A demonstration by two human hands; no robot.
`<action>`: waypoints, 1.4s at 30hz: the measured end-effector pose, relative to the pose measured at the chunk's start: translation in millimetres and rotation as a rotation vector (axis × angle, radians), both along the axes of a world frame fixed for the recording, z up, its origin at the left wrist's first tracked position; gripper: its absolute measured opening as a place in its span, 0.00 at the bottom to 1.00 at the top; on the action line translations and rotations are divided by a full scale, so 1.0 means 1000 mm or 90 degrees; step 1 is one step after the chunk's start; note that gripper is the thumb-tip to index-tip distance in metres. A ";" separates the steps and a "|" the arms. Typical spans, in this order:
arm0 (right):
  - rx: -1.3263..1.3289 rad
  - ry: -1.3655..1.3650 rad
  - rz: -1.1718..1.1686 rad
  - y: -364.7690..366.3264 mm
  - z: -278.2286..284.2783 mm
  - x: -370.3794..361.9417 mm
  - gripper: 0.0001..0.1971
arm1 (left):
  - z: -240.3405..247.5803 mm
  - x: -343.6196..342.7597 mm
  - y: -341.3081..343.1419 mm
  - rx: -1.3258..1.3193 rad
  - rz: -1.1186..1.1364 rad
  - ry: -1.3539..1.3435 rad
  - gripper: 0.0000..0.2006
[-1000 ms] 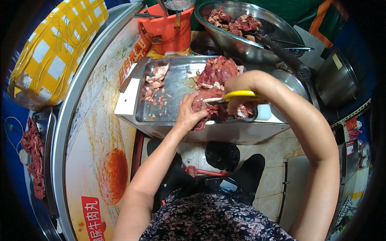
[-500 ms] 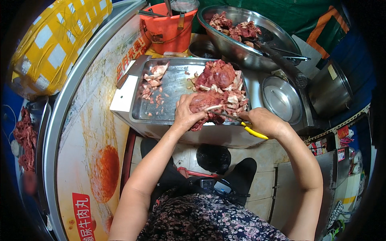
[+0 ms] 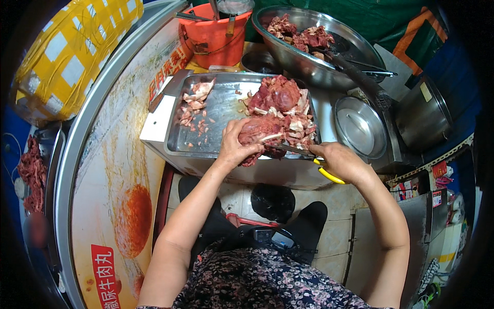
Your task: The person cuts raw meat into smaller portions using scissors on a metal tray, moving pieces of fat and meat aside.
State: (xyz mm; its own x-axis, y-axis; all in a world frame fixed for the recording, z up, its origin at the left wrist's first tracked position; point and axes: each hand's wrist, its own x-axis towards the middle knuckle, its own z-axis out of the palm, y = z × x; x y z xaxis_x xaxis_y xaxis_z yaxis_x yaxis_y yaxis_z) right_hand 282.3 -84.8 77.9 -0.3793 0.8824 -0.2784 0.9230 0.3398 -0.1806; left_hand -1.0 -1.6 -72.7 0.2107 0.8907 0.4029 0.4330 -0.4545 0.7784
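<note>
A metal tray point(image 3: 177, 134) holds red raw meat and pale trimmings. At its near edge my left hand point(image 3: 236, 147) is closed on a piece of meat point(image 3: 261, 130), thumb toward me and fingers over its left side. Part of this piece hangs over the tray's rim. My right hand point(image 3: 343, 162) grips a pair of scissors point(image 3: 329, 176) with yellow handles, its dark blades against the meat's right side. Behind lies a larger lump of meat point(image 3: 280, 93). Fatty scraps point(image 3: 194, 100) are gathered at the tray's left.
An orange bucket point(image 3: 218, 44) and a large steel basin point(image 3: 360, 49) with meat stand behind the tray. A steel bowl point(image 3: 360, 126) and a tall pot point(image 3: 422, 113) are at the right. A knife point(image 3: 170, 90) lies at the tray's left corner.
My right hand and the scissors have shifted slightly right and the handles have dropped a little. My left hand stays on the meat, moved slightly left.
</note>
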 end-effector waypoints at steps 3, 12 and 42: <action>-0.018 0.010 0.029 0.008 -0.007 0.002 0.26 | 0.001 -0.001 -0.001 -0.001 0.000 0.007 0.42; -0.050 0.030 0.000 0.008 -0.004 0.014 0.28 | 0.000 0.000 -0.002 -0.004 -0.002 0.000 0.42; -0.081 -0.025 0.072 0.030 0.021 -0.004 0.20 | 0.003 0.000 -0.006 0.010 0.015 0.013 0.42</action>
